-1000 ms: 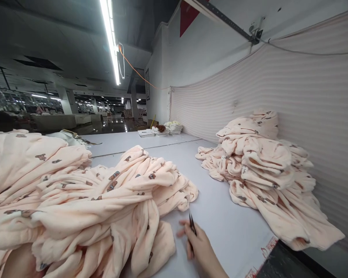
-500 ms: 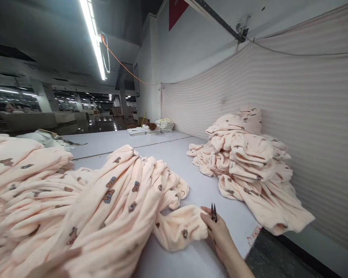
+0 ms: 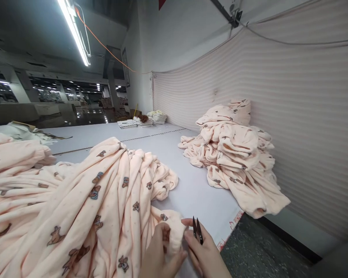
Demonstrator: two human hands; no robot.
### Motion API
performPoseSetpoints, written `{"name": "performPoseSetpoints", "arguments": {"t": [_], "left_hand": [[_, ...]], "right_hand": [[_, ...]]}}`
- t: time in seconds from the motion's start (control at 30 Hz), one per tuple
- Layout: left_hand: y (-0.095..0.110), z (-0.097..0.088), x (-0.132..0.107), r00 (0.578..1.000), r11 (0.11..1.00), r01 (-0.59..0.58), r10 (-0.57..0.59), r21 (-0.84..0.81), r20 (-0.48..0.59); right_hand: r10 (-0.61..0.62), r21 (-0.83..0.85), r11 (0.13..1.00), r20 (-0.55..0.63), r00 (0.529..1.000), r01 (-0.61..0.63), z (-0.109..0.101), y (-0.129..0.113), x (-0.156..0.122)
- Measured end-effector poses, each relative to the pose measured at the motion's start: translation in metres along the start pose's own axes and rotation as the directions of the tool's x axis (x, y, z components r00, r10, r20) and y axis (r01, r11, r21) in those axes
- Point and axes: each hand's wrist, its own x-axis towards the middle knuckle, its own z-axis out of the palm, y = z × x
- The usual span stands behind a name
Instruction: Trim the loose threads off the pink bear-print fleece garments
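A pale pink fleece garment with a brown bear print [image 3: 110, 193] lies heaped on the left and front of the table. One narrow end of it, looking like a sleeve or leg [image 3: 176, 231], stretches to the right between my hands. My left hand [image 3: 158, 253] is closed on this end from the left. My right hand [image 3: 205, 253] pinches its right edge with thumb and forefinger. Small dark thread snips [image 3: 197, 229] sit in my right hand, blades pointing up and apart. The snips' handles are mostly hidden in the palm.
A tall pile of similar pink garments [image 3: 234, 150] stands at the table's right, partly overhanging the edge. Behind it hangs a striped cloth [image 3: 301, 108]. Folded white stacks [image 3: 156, 117] lie at the back of the pale table [image 3: 191, 193]. Dark floor [image 3: 258, 247] shows at right.
My left hand has come from the lower left to the garment's narrow end and grips it beside my right hand. The view has shifted, so surroundings appear further left and higher.
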Motion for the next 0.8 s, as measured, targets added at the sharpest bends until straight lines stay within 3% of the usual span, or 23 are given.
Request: {"name": "performPoseSetpoints", "arguments": {"t": [0.1,0.2,0.3,0.37,0.43,0.53,0.67,0.8], "left_hand": [[-0.011,0.020,0.007,0.988,0.998,-0.043,0.049,0.044,-0.147],[-0.018,0.023,0.001,0.974,0.994,-0.110,0.111,0.017,-0.196],[-0.017,0.016,-0.004,0.958,0.987,-0.144,0.156,0.067,-0.241],[-0.013,0.009,-0.002,0.976,0.994,-0.102,0.108,0.043,-0.187],[-0.011,0.004,0.003,0.997,0.992,0.038,-0.046,-0.124,-0.059],[-0.011,-0.001,0.010,0.949,0.822,0.313,-0.257,-0.476,0.180],[-0.009,-0.003,0.012,0.915,0.562,0.403,-0.277,-0.722,0.295],[-0.005,-0.005,0.011,0.891,0.411,0.450,-0.266,-0.793,0.368]], "right_hand": [[-0.186,-0.301,0.935,0.039,0.982,0.189,-0.007,0.000,-0.006],[-0.286,-0.610,0.732,0.126,0.950,0.301,-0.015,-0.004,-0.005],[-0.390,-0.661,0.624,0.198,0.899,0.416,-0.017,-0.004,0.001],[-0.456,-0.650,0.599,0.203,0.867,0.467,-0.015,-0.002,0.007],[-0.497,-0.673,0.568,0.178,0.849,0.474,-0.012,0.000,0.014],[-0.471,-0.738,0.536,0.141,0.871,0.409,-0.005,-0.002,0.020],[-0.288,-0.705,0.601,0.248,0.925,0.376,-0.003,-0.013,0.018],[-0.217,-0.609,0.684,0.354,0.909,0.401,-0.008,-0.022,0.006]]}}
